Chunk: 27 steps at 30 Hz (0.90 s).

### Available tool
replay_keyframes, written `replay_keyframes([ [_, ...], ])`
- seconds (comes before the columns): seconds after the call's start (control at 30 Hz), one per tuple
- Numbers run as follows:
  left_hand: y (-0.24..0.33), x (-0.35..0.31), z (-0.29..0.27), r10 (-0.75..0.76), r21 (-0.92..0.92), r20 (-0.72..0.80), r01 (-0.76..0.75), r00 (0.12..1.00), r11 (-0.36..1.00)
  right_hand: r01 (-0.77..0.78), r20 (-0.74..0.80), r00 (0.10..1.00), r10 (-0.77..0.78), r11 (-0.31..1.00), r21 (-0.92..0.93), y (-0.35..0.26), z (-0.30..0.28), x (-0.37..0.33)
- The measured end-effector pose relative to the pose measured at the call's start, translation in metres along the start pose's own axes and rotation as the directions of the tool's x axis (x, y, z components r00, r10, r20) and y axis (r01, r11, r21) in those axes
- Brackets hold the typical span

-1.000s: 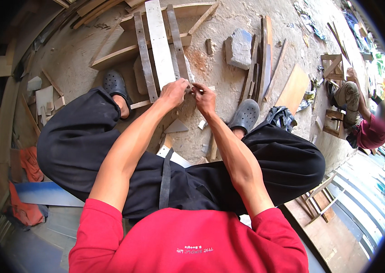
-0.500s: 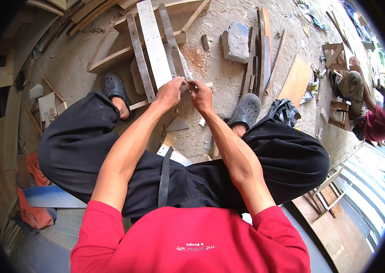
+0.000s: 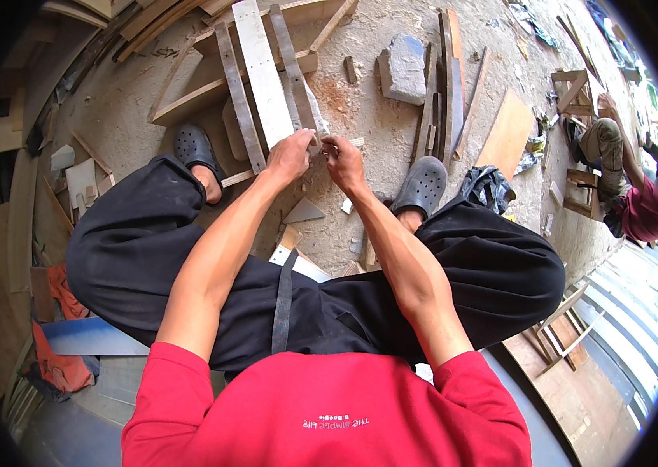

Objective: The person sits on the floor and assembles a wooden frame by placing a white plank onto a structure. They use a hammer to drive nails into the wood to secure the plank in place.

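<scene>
My left hand (image 3: 290,157) is closed in a pinch by the near end of a white board (image 3: 260,66). Just to its right, my right hand (image 3: 343,162) has its fingers bent together too, the fingertips of both almost meeting. Whatever is between them is too small or hidden to make out. A grey weathered slat (image 3: 290,61) runs toward the fingertips, and a second grey slat (image 3: 237,93) lies left of the white board. These strips rest across a wooden frame (image 3: 203,103) on the ground.
Right of the frame are a pale stone block (image 3: 403,70), long wood strips (image 3: 453,86) and a plywood piece (image 3: 505,132). Black plastic (image 3: 487,187) lies by my right shoe (image 3: 421,187). Another person (image 3: 640,206) sits at far right near a small wooden stool (image 3: 574,89).
Both hands stay almost in place by the near end of the slats, with only slight finger movement. The view has shifted very little.
</scene>
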<state>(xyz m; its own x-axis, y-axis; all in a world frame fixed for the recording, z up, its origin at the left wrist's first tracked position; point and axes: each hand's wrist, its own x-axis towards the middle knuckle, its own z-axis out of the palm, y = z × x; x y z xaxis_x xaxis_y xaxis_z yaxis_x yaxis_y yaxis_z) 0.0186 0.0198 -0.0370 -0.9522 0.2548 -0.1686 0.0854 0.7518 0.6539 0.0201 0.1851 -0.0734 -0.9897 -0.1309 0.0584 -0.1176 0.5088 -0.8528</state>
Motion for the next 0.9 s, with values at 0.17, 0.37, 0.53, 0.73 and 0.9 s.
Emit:
replay_keyframes([
  [0.17,0.002,-0.001,0.001,0.049,-0.02,-0.076,-0.051,0.996,0.998,0.039,0.007,0.999,-0.039,0.998,-0.05,-0.001,0.0,0.0],
  [0.37,-0.012,-0.003,0.011,0.122,0.018,-0.162,-0.121,0.979,0.993,0.081,0.053,0.996,-0.076,0.99,-0.112,-0.011,0.001,0.0],
  [0.53,-0.007,-0.002,0.009,0.045,-0.025,-0.113,-0.049,0.993,0.999,0.006,0.048,0.999,-0.002,0.996,-0.091,-0.003,0.002,0.002],
  [0.73,-0.007,-0.001,0.008,0.008,-0.047,-0.095,-0.013,0.995,0.999,0.002,0.029,1.0,-0.001,1.0,-0.025,-0.002,0.002,0.0],
  [0.9,-0.006,-0.001,0.004,0.004,-0.025,-0.073,-0.005,0.997,1.0,0.029,0.048,0.998,-0.026,0.998,-0.052,-0.001,0.001,0.0],
])
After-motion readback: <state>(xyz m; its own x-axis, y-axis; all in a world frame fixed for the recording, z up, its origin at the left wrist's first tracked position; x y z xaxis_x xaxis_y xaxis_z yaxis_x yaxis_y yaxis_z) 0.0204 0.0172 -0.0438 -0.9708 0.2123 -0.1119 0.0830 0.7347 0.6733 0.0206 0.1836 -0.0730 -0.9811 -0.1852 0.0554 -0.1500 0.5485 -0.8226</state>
